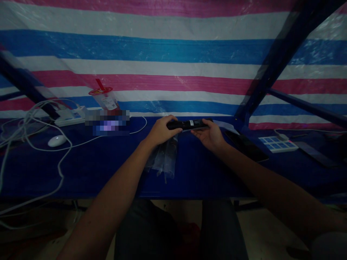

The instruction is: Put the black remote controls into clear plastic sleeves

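- Black, slim device (189,124) sits crosswise between your two hands, held just above the bench (108,166).
- Your left hand (161,130) has its grip curled tight around the device's left end.
- Your right hand (208,136) cradles the right end from below, fingers pinching it.
- Clear plastic bags (165,159) lie directly beneath your left grip.

The labels on the black device (189,124) and the cup (106,98) are too blurred to read.
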A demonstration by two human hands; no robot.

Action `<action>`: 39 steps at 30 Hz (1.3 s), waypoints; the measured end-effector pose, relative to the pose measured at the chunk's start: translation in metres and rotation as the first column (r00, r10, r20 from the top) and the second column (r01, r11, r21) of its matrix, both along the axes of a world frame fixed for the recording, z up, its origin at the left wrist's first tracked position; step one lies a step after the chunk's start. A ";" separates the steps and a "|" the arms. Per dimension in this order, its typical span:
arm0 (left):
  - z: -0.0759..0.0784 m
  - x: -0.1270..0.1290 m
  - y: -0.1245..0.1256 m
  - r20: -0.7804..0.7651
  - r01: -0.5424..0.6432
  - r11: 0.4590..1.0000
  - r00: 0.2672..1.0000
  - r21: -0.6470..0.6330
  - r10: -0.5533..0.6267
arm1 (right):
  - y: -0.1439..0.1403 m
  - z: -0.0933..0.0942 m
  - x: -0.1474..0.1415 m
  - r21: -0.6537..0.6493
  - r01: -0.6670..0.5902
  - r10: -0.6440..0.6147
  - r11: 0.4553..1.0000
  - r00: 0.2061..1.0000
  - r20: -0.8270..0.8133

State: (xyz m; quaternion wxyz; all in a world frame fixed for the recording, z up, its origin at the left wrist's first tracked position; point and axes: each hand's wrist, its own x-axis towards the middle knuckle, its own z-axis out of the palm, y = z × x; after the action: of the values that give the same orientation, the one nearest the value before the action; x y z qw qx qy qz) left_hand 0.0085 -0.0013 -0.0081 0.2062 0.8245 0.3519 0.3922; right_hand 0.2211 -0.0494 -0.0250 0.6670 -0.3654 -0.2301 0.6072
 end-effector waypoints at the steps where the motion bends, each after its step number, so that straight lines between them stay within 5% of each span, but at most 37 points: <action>1: 0.000 0.000 -0.001 -0.029 -0.001 1.000 1.000 0.020 0.001 | 0.000 0.000 0.000 -0.006 -0.005 0.005 1.000 1.000 0.002; 9: -0.006 0.000 0.005 -0.147 -0.004 0.994 0.989 0.107 0.020 | -0.002 0.001 -0.004 0.000 -0.045 0.045 0.999 0.999 0.029; 15: -0.009 0.003 0.006 -0.070 -0.078 0.993 0.994 0.088 0.085 | -0.002 -0.001 -0.005 0.025 -0.066 0.066 0.997 0.997 0.027; 20: -0.002 0.007 0.004 0.109 0.033 0.992 0.994 -0.122 -0.020 | -0.002 0.002 -0.004 0.040 -0.078 0.078 0.996 0.997 -0.007; 25: 0.007 0.008 0.003 0.407 0.145 0.813 0.905 -0.564 0.121 | -0.003 0.004 -0.002 0.053 -0.085 0.086 0.995 0.996 -0.024; 29: 0.011 0.005 0.002 0.473 0.234 0.760 0.874 -0.606 0.109 | -0.003 0.003 -0.001 0.060 -0.096 0.098 0.994 0.995 -0.016; 39: 0.010 0.007 0.005 0.511 0.219 0.777 0.847 -0.591 0.150 | -0.004 0.002 -0.004 0.123 -0.116 0.117 0.986 0.993 0.003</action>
State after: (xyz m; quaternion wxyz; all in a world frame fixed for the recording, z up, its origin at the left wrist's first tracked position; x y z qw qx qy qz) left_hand 0.0157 0.0034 0.0015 0.5656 0.5727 0.3751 0.4598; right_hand 0.2170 -0.0536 -0.0234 0.6521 -0.3084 -0.2865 0.6305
